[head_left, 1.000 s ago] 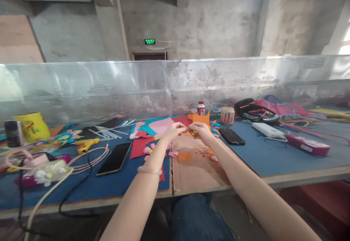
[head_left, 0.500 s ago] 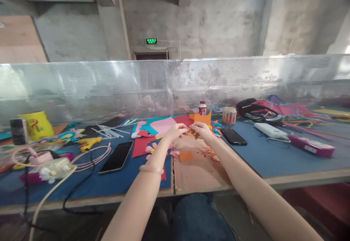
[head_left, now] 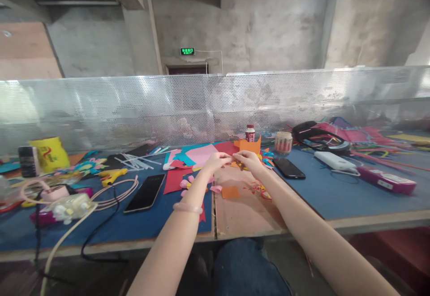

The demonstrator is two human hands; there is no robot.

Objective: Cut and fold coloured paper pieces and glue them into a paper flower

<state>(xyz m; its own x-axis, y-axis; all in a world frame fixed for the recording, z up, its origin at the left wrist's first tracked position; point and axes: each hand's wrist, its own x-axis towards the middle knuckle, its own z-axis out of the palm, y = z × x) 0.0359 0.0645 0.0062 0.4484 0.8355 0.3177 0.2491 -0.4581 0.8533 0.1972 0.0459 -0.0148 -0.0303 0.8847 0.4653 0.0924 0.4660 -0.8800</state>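
My left hand [head_left: 217, 160] and my right hand [head_left: 247, 159] meet over the wooden board [head_left: 248, 217], fingertips pinched close together. Whatever is between the fingers is too small to make out. Beneath and beyond the right hand lie yellow and orange paper scraps, with a folded orange paper [head_left: 250, 145] behind. A small orange paper square [head_left: 230, 192] rests on the board in front of the hands. Beside my left forearm is a pink paper flower [head_left: 185, 184], partly hidden by the arm. Red and yellow cut scraps [head_left: 260, 190] lie near my right wrist.
Two phones [head_left: 145, 193] [head_left: 289, 169] flank my arms. On the left are a yellow glue gun [head_left: 112, 177], cables and a power strip [head_left: 69, 208]. Behind stand a small bottle [head_left: 250, 133] and a jar [head_left: 283, 143]. A white power bank [head_left: 334, 161] and purple box [head_left: 386, 180] lie right.
The view has shifted very slightly. Both hands keep the same pinched pose at the same place, and nothing on the table has visibly moved.
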